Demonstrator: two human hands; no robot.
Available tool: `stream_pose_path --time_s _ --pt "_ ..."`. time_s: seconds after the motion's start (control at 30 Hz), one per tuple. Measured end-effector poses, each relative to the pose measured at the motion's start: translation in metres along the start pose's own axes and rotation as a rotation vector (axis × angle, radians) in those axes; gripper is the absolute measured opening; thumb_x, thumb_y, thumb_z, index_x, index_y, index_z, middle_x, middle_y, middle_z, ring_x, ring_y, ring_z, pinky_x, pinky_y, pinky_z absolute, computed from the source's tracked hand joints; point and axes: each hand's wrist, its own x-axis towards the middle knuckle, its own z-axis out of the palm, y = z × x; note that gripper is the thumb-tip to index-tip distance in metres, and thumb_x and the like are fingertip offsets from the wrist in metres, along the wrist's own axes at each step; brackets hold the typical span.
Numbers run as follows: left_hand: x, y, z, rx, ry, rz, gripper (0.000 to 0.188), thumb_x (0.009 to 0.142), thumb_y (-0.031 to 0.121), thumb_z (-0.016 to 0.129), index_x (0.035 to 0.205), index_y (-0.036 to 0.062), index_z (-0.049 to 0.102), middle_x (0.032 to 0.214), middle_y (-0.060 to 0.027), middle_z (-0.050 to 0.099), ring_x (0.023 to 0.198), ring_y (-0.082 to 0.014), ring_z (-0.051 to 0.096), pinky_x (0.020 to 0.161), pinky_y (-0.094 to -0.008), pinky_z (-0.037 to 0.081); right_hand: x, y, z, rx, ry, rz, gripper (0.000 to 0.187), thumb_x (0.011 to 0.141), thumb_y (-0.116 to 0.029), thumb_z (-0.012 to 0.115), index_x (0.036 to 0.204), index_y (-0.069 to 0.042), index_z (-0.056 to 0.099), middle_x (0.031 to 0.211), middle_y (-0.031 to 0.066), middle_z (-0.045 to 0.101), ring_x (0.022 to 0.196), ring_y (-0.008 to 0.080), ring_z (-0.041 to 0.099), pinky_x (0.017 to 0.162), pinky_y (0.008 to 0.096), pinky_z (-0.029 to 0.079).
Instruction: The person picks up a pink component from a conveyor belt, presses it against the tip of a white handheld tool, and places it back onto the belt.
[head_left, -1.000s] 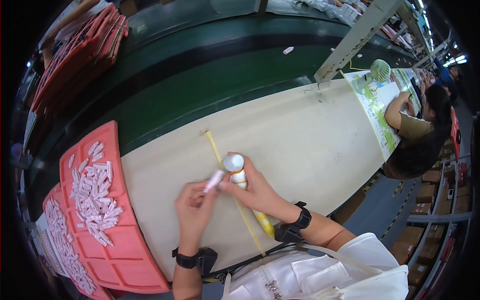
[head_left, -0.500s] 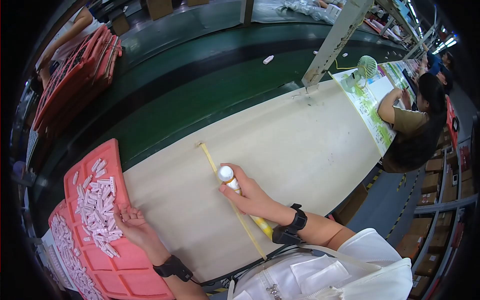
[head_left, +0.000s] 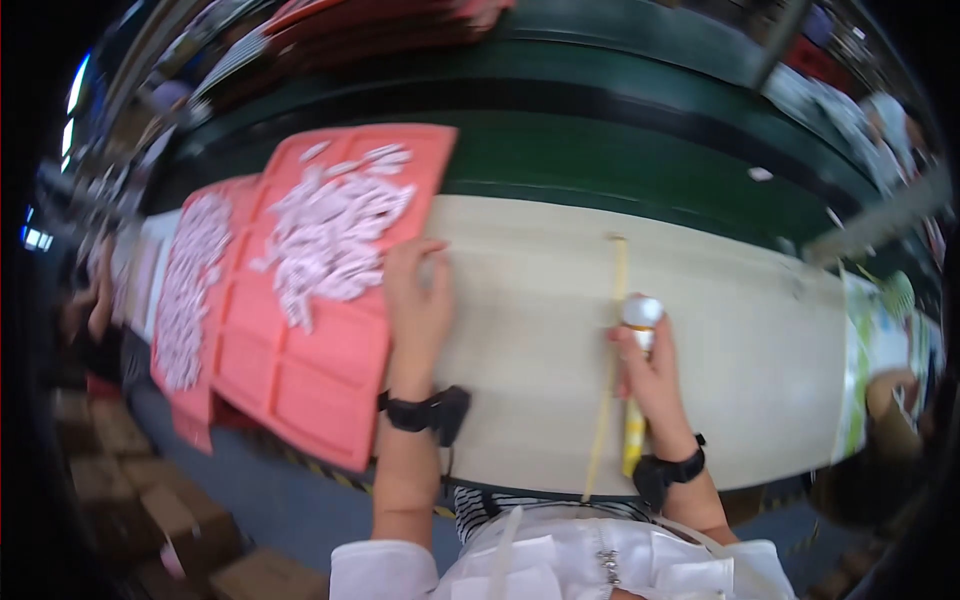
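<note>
My right hand (head_left: 656, 378) is wrapped round a white cylinder with a rounded white end (head_left: 642, 312) and a gold band below it. Beneath that hand a yellow-and-white stick (head_left: 634, 438) shows; whether it joins the cylinder I cannot tell. My left hand (head_left: 418, 300) hovers at the right edge of a pink tray (head_left: 330, 370), fingers apart and slightly bent, with nothing visible in them. Heaped in the tray's upper part are many small white-pink slim pieces (head_left: 340, 230). The picture is smeared by motion.
A second pink tray (head_left: 225, 290) with more such pieces adjoins on the left. A yellow tape strip (head_left: 612, 370) crosses the beige tabletop (head_left: 530, 330). Beyond runs a dark green conveyor belt (head_left: 600, 160). A post (head_left: 880, 215) stands at right, near another person's arm (head_left: 890, 395). Cardboard boxes (head_left: 180, 510) sit lower left.
The view has swung left, so the trays and both hands appear further right. My left hand has lifted and turned, its fingers now pointing away from me. The right hand keeps its hold.
</note>
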Motion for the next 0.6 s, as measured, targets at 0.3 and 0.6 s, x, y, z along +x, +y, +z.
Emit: stream_pose_path --time_s 0.3,0.6 --pt "0.012 -0.042 -0.046 0.647 -0.129 -0.188 0.038 0.097 0.028 0.060 0.132 0.0144 0.063 0.143 -0.0154 0.052 0.133 -0.0348 0.046 0.105 -0.0650 0.035 -0.001 -0.005 0.006 -0.064 -0.042 0.018 0.044 0.106 -0.023 0.053 0.147 -0.008 0.043 0.101 0.0069 0.067 0.044 0.0047 0.045 0.039 0.0202 0.039" --pt "0.045 -0.076 -0.090 0.761 -0.407 -0.108 0.047 0.098 0.041 0.057 0.140 0.0191 0.059 0.146 -0.0138 0.050 0.140 -0.0341 0.042 0.109 -0.0632 0.036 0.001 -0.005 0.000 -0.048 -0.052 0.023 0.047 0.105 -0.021 0.056 0.145 -0.005 0.040 0.101 0.0072 0.065 0.045 0.0059 0.045 0.039 0.0219 0.040"
